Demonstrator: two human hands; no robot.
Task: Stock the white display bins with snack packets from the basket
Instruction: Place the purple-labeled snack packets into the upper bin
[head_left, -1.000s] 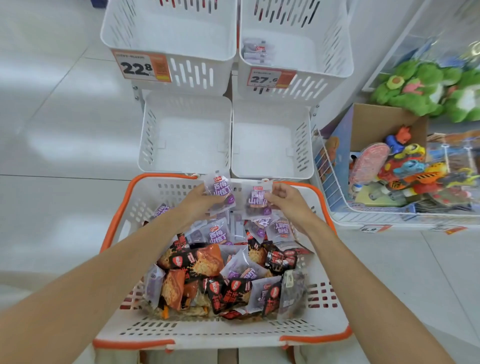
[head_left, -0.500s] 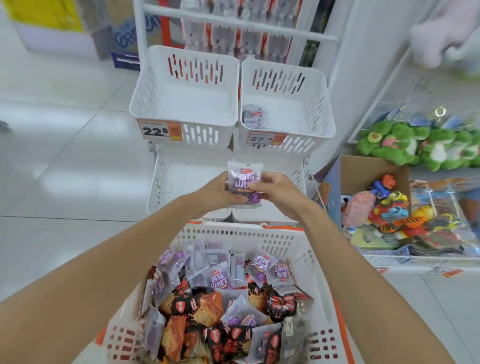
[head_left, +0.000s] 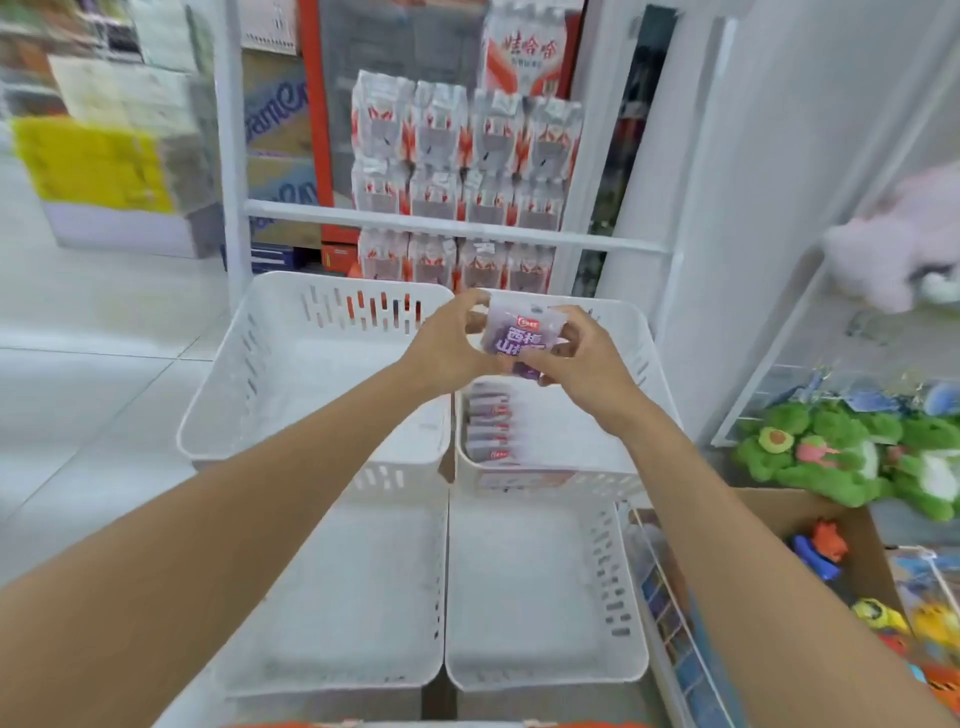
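Note:
Both hands hold purple snack packets (head_left: 522, 338) above the upper right white bin (head_left: 644, 364). My left hand (head_left: 447, 348) grips them from the left, my right hand (head_left: 576, 353) from the right. A row of the same purple packets (head_left: 491, 428) stands along the left side of that bin. The upper left bin (head_left: 291, 374) holds nothing. Two lower bins, the lower left bin (head_left: 363, 597) and the lower right bin (head_left: 530, 597), hold nothing. Only the basket's orange rim (head_left: 311, 723) shows at the bottom edge.
Behind the bins stands a white rack rail (head_left: 457, 228) with stacked red-and-white drink packs (head_left: 462, 156). A cardboard box of toys (head_left: 841, 571) and green plush toys (head_left: 831, 452) sit to the right. White floor tiles (head_left: 93, 389) lie to the left.
Both hands have lifted the purple packets out of the basket and carried them up and forward over the upper right bin. The view has tilted up, so the basket has dropped out of sight.

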